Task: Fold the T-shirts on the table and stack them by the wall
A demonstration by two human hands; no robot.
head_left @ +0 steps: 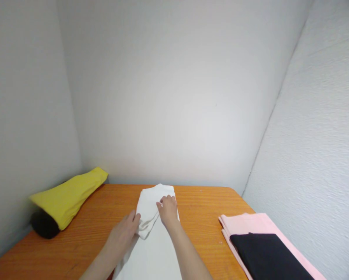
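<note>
A white cloth garment (152, 256), folded into a long strip, lies on the table and runs toward me out of the bottom of the view. At its far end a part is folded over, with a creased, layered edge showing. My left hand (124, 231) is at the left edge of this folded part, its fingertips closed on the fabric. Bent over the right side of the same fold, my right hand (168, 210) has its thumb and fingers pinched at the cloth. Some of its fingertips are hidden from view.
The wooden table (203, 217) meets walls on its far side. On the left lies a yellow cloth (72, 194) with a dark, rounded thing (44, 224) under its near end. At right, a black folded cloth (267, 256) rests on a pink folded cloth (250, 223).
</note>
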